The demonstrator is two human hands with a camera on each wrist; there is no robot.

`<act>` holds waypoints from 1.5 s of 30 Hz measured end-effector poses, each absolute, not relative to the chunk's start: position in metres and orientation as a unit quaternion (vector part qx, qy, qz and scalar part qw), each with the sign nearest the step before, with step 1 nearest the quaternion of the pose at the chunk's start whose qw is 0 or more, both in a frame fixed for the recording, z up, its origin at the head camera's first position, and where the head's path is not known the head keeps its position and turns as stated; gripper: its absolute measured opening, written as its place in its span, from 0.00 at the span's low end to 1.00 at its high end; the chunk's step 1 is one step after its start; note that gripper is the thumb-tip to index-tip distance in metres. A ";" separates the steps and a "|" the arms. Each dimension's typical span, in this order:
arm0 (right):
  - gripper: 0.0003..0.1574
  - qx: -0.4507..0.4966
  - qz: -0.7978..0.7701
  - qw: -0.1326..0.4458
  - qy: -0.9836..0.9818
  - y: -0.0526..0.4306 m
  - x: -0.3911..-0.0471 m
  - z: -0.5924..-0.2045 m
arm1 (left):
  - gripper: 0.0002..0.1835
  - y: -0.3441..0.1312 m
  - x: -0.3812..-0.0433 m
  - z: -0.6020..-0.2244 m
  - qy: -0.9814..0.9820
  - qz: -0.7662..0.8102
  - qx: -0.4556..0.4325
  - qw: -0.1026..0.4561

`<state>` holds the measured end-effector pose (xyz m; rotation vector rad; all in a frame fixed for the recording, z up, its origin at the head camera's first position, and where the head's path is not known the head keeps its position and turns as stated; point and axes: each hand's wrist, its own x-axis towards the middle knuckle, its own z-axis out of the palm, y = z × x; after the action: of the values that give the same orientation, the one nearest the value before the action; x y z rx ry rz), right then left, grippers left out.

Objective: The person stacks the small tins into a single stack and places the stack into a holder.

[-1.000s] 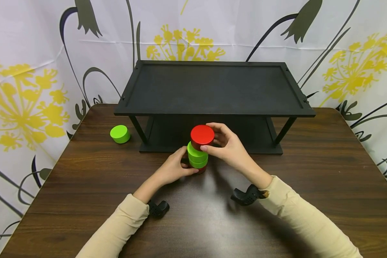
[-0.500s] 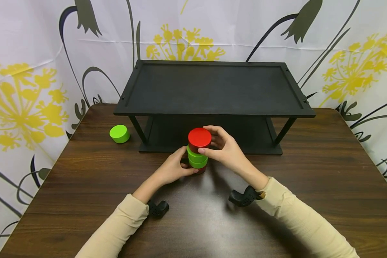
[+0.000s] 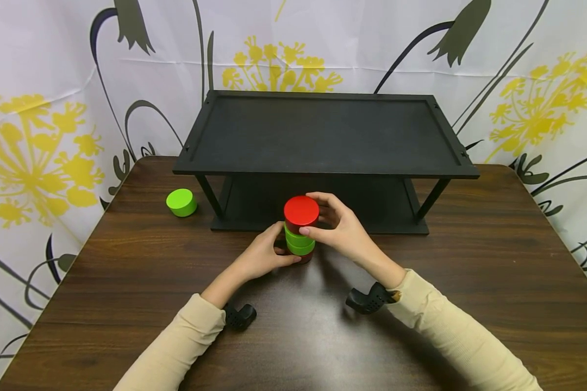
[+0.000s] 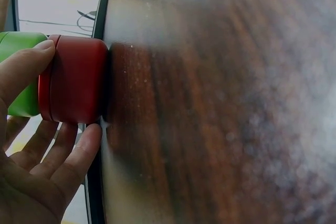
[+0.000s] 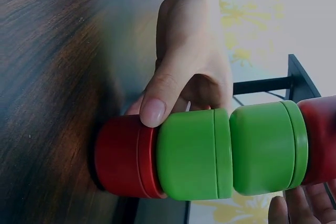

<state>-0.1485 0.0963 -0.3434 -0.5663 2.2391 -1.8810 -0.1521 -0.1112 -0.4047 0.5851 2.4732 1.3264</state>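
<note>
Small round lidded tins stand in an upright stack on the table. At the bottom is a red tin, with a lower green tin and an upper green tin above it. My left hand steadies the base, its thumb curled against the bottom red tin's lid and its fingers on the far side. On top, my right hand grips another red tin between thumb and fingers. This top tin appears to touch the upper green tin and sits nearly in line with the stack.
Behind the stack stands a black two-tier shelf. A single green tin lies on the dark wooden table left of the shelf. A patterned cloth hangs behind the table.
My right hand has brought the red tin slightly left and down onto the upper green tin. My left hand has stayed in place at the base.
</note>
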 end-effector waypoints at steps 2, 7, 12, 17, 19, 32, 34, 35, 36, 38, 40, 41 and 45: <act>0.38 -0.193 -0.624 0.078 0.753 0.097 -0.149 -0.344 | 0.36 -0.111 -0.152 -0.404 0.855 0.458 0.203 0.136; 0.38 -0.200 -0.611 0.069 0.763 0.097 -0.150 -0.345 | 0.36 -0.112 -0.152 -0.406 0.857 0.453 0.212 0.122; 0.40 -0.203 -0.606 0.067 0.766 0.097 -0.150 -0.345 | 0.36 -0.112 -0.152 -0.406 0.857 0.454 0.210 0.125; 0.40 -0.206 -0.606 0.069 0.765 0.097 -0.150 -0.346 | 0.36 -0.112 -0.152 -0.404 0.855 0.457 0.201 0.139; 0.40 -0.206 -0.604 0.072 0.766 0.097 -0.150 -0.347 | 0.36 -0.112 -0.152 -0.404 0.855 0.457 0.199 0.142; 0.41 -0.193 -0.591 0.101 0.777 0.100 -0.151 -0.354 | 0.36 -0.112 -0.153 -0.405 0.856 0.455 0.203 0.140; 0.41 -0.190 -0.590 0.104 0.778 0.100 -0.151 -0.355 | 0.36 -0.112 -0.152 -0.404 0.856 0.456 0.201 0.140; 0.41 -0.191 -0.589 0.104 0.779 0.100 -0.151 -0.355 | 0.36 -0.112 -0.152 -0.404 0.855 0.456 0.202 0.139; 0.41 -0.191 -0.588 0.104 0.779 0.100 -0.152 -0.356 | 0.36 -0.111 -0.152 -0.403 0.855 0.457 0.203 0.138; 0.41 -0.194 -0.588 0.103 0.778 0.100 -0.152 -0.357 | 0.36 -0.111 -0.151 -0.403 0.855 0.458 0.203 0.136; 0.41 -0.195 -0.588 0.102 0.778 0.100 -0.152 -0.358 | 0.36 -0.111 -0.151 -0.402 0.854 0.459 0.205 0.134; 0.40 -0.196 -0.588 0.103 0.778 0.100 -0.153 -0.358 | 0.36 -0.111 -0.151 -0.402 0.854 0.459 0.208 0.133; 0.40 -0.197 -0.589 0.103 0.777 0.099 -0.153 -0.360 | 0.36 -0.113 -0.151 -0.402 0.855 0.456 0.209 0.134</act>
<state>-0.1532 0.0995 -0.3598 -0.5822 2.2941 -1.7372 -0.1513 -0.1131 -0.4017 0.6057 2.4772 1.3222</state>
